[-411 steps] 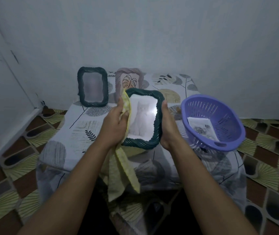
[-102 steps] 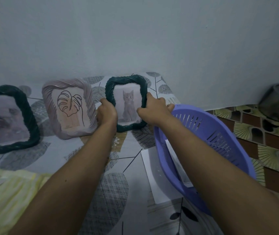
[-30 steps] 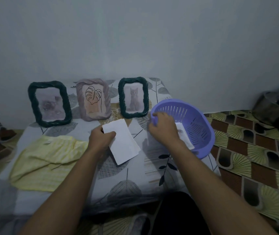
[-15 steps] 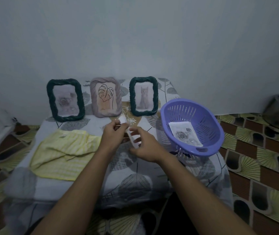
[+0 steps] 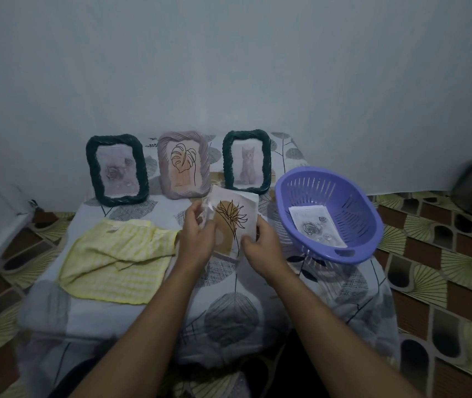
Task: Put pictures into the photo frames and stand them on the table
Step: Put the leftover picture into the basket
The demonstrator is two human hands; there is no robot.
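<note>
Both hands hold one picture just above the desk. The left hand pinches the left edge of the plant print, and the right hand pinches its lower right corner. The sheet faces up and shows a black line-drawn plant over a tan shape. Something pale and blurred sits at the left fingertips; what it is cannot be told.

The desk is draped in a grey leaf-patterned cover and stands against a plain wall. A yellow checked cloth lies rumpled on its left half, just beside the left hand. A purple slotted basket sits at the right edge, near the right hand.

Three frames stand upright in a row at the back. These are a dark green frame with a faint rose picture, a mauve frame with a leaf line drawing, and a second green frame with a kitten picture. A rose print lies flat inside the basket.
</note>
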